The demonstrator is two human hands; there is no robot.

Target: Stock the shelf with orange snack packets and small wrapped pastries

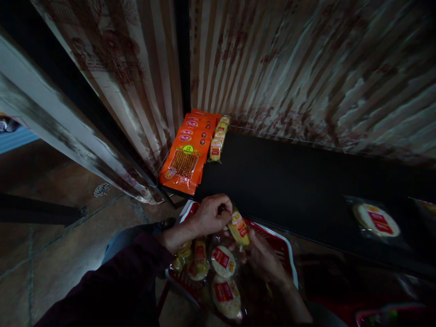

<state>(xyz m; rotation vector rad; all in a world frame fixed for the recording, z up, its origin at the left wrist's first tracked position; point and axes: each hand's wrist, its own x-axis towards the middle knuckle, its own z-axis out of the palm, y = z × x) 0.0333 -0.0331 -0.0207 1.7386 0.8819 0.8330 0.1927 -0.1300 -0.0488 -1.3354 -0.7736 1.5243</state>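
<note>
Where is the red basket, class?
In the head view's lower middle, the red basket sits beneath the left hand and right hand, in front of the black shelf.

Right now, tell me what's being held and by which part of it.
A yellow snack packet: the left hand is at its upper-left edge, the right hand at its lower-right end.

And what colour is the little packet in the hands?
The packet looks yellow, with red and orange printing, seen in the head view.
</note>
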